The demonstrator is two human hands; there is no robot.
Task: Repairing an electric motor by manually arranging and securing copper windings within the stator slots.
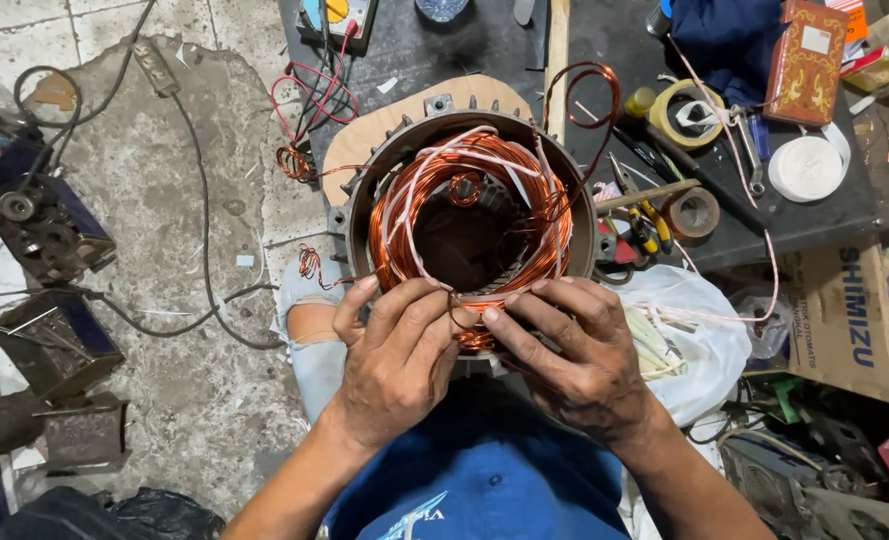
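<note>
A round grey motor stator housing (356, 215) faces me at the table's near edge, filled with a ring of copper wire windings (484, 165) laced with white sleeving. My left hand (394, 355) and my right hand (574, 350) meet at the lower rim of the windings. Fingers of both hands pinch and press the copper coil bundle there. A loose copper wire loop (586, 95) sticks up at the housing's upper right.
On the dark table lie tape rolls (686, 112), pliers (639, 215), a white roll (806, 168) and a red box (806, 60). A white plastic bag (699, 340) and a cardboard box (844, 315) sit right. Metal parts and cables litter the concrete floor at left.
</note>
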